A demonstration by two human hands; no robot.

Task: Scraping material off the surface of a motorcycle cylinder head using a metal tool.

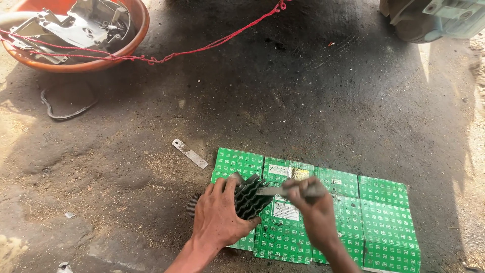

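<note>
Fingers [237,178] steady finned cylinder [250,198]; right hand [312,206] apparently scrapes

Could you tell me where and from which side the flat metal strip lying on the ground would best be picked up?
Probably at its middle, from above, pinching across the narrow width. The metal strip lies flat and slanted on the ground, clear of the green cardboard, both long edges free.

Bare, oil-darkened ground [303,96] fills the frame, sandy and sunlit along the left and right edges. At upper left stands an orange basin [136,30] of metal parts, crossed by a red cord [202,48]. A black rubber ring [65,114] lies below it. At upper right sits a pale machine housing [434,17].
</note>
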